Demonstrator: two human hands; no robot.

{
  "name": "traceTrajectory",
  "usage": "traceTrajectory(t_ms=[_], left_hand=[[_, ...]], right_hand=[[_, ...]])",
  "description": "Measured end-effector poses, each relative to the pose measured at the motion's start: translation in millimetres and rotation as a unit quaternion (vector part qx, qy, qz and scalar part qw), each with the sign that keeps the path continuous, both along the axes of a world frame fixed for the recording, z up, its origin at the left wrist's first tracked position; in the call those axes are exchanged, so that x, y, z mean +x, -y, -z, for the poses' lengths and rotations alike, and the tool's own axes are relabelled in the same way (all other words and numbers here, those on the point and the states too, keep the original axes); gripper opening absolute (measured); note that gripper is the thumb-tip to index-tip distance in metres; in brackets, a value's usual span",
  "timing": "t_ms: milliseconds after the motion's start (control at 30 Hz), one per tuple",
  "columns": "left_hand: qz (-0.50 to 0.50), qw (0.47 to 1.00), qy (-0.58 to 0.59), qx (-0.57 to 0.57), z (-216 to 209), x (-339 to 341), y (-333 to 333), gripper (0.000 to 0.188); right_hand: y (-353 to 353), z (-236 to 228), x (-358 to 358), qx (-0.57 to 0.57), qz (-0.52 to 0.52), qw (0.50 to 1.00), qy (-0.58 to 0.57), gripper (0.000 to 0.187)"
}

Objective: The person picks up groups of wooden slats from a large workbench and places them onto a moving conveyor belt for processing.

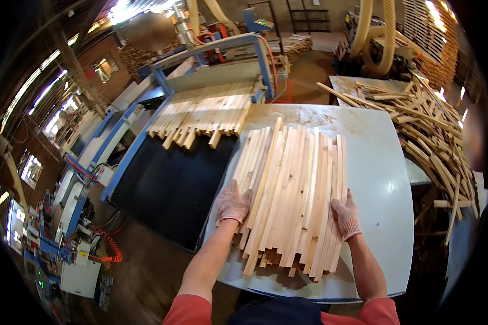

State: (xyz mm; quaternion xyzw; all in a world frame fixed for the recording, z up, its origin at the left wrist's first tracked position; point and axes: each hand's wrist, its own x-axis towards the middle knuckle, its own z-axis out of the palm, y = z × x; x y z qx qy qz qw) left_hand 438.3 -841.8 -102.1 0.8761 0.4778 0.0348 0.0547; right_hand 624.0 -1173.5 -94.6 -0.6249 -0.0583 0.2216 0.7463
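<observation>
A broad stack of pale wooden strips [287, 189] lies lengthwise on a whitish table [377, 179], its near ends uneven. My left hand [233, 203], in a pale knit glove, presses on the stack's left side. Against the right side is my right hand [347, 216], gloved alike, its thumb over the edge strips. Between them the two hands clasp the stack from both sides. The undersides of the fingers are hidden by the wood and gloves.
Left of the table, a black conveyor belt [173, 179] carries a row of wooden strips [206, 111] under a blue machine frame [211, 46]. A loose heap of wooden sticks [428, 130] lies at the right. More blue machinery [76, 206] stands at far left.
</observation>
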Motion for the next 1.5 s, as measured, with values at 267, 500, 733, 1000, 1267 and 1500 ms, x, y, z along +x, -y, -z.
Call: traceTrajectory(t_ms=[267, 500, 733, 1000, 1267, 1500], left_hand=[[-0.022, 0.999, 0.02, -0.033, -13.9, 1.2, 9.3, 0.088], [-0.025, 0.999, 0.015, -0.025, -8.7, -6.8, 7.2, 0.088], [-0.03, 0.999, 0.022, -0.034, -19.6, -7.0, 15.2, 0.086], [-0.033, 0.997, 0.058, -0.037, -20.4, -7.4, 20.3, 0.084], [-0.034, 0.996, 0.062, -0.047, -21.1, -13.2, 19.0, 0.084], [-0.035, 0.995, 0.068, -0.065, -32.3, -14.1, 22.9, 0.085]], right_hand=[[6.7, 6.6, 4.9, -0.013, -0.022, 1.0, -0.009, 0.067], [-0.3, 9.9, -2.9, 0.023, -0.013, 0.999, -0.02, 0.06], [5.6, 47.9, 16.6, 0.083, -0.024, 0.996, 0.006, 0.071], [13.0, 52.6, 20.2, 0.095, -0.055, 0.994, -0.001, 0.072], [11.3, 60.8, 24.9, 0.066, -0.053, 0.996, -0.009, 0.076], [11.1, 67.2, 31.4, 0.105, -0.051, 0.993, -0.022, 0.077]])
